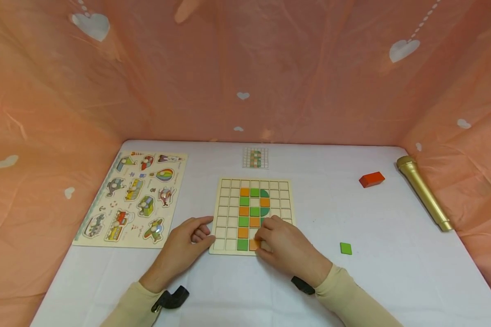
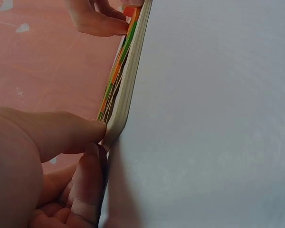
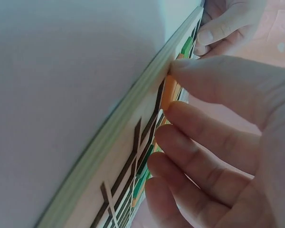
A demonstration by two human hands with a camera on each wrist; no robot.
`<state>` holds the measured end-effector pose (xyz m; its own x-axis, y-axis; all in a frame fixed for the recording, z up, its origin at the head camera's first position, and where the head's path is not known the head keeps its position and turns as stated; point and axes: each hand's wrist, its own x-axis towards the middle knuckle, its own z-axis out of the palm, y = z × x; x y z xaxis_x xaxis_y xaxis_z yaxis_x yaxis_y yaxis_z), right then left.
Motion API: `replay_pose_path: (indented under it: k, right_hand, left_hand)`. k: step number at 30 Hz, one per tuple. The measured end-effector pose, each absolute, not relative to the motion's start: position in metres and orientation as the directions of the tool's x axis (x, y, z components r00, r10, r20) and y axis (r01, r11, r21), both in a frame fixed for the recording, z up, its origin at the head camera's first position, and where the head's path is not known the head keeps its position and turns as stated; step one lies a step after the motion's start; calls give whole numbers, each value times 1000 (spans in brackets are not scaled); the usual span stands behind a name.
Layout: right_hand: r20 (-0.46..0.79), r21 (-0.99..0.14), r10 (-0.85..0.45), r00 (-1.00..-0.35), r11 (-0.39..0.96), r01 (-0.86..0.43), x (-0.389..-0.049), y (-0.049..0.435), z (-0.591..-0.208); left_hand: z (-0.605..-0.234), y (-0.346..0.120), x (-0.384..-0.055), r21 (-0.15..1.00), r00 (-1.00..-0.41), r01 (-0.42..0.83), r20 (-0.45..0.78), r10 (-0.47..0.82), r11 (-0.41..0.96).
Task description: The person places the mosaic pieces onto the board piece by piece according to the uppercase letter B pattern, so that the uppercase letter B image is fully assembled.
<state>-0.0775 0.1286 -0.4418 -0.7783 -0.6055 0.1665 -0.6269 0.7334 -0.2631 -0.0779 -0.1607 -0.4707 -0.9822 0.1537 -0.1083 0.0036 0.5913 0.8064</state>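
Observation:
A square wooden grid board (image 1: 225,222) lies at the middle of the table, with orange, green and dark green tiles in its central columns. My right hand (image 1: 282,243) pinches an orange square tile (image 3: 168,92) between thumb and index finger, low over the board's bottom row. Beside it in that row sits a green tile (image 1: 242,244). At the board's left edge, near the front corner, my left hand (image 1: 186,240) holds the rim with thumb (image 2: 85,128) and index finger, its other fingers curled. The right hand hides several cells at the lower right.
A loose green tile (image 1: 345,248) lies right of the right hand. Behind the board is a small pattern card (image 1: 255,158). A picture puzzle board (image 1: 139,204) lies at left; a red block (image 1: 371,180) and a gold microphone (image 1: 425,195) lie at right. Orange curtains surround the table.

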Motion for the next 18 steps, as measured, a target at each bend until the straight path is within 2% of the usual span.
replay_pose_path:
  k: [18]
  right_hand:
    - [184, -272, -605, -774, 726, -632, -78, 128, -445]
  left_hand:
    - [-468, -161, -78, 807, -981, -13, -125, 149, 590]
